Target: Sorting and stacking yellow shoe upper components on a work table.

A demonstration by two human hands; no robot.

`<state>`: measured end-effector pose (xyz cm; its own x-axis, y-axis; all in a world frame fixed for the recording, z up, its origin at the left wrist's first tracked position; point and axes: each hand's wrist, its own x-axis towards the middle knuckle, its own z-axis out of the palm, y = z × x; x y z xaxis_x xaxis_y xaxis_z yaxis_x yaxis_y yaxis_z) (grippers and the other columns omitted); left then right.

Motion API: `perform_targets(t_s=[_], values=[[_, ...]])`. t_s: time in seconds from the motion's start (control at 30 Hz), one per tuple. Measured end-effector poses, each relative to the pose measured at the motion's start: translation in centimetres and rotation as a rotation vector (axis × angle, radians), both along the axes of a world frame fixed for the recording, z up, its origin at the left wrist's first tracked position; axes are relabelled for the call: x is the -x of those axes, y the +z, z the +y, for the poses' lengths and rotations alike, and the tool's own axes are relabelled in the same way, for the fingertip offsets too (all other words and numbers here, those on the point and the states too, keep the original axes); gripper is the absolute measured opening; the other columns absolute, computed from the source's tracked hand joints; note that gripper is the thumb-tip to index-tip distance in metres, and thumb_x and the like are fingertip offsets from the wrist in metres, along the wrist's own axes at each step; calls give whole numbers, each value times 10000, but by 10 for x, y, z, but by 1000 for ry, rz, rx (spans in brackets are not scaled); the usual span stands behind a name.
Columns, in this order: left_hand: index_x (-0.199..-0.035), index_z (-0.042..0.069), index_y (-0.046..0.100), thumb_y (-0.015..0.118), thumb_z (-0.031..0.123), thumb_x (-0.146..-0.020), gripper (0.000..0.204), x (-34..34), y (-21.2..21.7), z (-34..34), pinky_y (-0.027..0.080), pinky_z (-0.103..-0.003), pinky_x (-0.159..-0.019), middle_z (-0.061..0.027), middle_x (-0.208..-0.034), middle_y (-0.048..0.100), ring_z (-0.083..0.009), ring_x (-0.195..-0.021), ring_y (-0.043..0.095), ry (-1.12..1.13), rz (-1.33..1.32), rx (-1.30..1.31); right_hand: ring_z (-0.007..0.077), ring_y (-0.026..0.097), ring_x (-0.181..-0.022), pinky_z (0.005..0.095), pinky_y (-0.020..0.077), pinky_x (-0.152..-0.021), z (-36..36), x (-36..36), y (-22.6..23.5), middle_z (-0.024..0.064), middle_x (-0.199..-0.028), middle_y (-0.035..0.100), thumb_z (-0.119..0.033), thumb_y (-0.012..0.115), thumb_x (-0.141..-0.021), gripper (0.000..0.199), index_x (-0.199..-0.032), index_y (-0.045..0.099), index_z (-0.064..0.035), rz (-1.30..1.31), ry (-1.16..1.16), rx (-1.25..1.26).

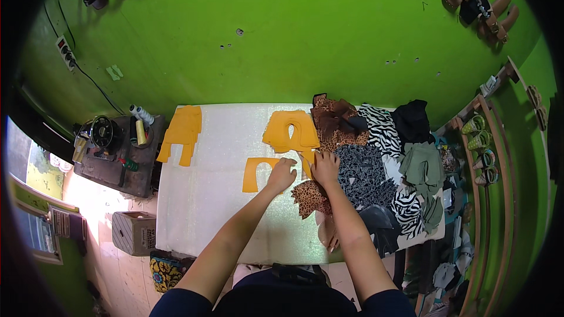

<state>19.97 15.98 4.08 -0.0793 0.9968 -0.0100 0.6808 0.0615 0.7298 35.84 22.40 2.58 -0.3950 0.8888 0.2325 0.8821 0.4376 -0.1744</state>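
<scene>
Now both hands [282, 175] [325, 167] flat, fingers spread, on orange U-shaped cut piece [261, 171], thin, matte.

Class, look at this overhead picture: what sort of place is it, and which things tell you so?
Probably a small sandal-making workshop: orange cut pieces on the white table, patterned fabric cutouts, and finished sandals hung on the green wall.
</scene>
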Motion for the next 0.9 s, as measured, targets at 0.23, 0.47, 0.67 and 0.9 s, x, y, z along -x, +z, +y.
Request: perform_targets(t_s=[0.23,0.47,0.67,0.9], values=[[-1038,39,557,528,140,-772,286,-4,3,-2,415,-384,-856,-173,-1033,525,-331,-978,505,-8,-8,40,238,551,-845,427,297,-961,12,-9,-4,101,-846,604,-182,548,-755,176,-848,579,-35,-138,87,23],[-1010,-6,542,511,319,-854,362,3,6,3,467,-311,-780,-141,-998,574,-215,-919,551,132,-873,456,232,562,-810,418,392,-891,-1,0,20,100,-816,604,-121,549,-731,78,-744,530,-47,104,218,-419],[-1029,-11,487,534,266,-858,329,30,10,-15,482,-283,-801,-113,-974,588,-177,-851,578,310,-1189,460,205,548,-858,377,392,-888,-27,20,29,78,-836,568,-131,554,-685,181,-841,547,-39,133,579,-409],[-984,-2,494,516,100,-849,171,67,-11,-48,500,-263,-750,-99,-904,583,-150,-799,574,433,-1184,420,200,551,-866,390,389,-850,-52,55,24,68,-876,587,-204,542,-772,198,-896,557,-49,297,397,-194]])
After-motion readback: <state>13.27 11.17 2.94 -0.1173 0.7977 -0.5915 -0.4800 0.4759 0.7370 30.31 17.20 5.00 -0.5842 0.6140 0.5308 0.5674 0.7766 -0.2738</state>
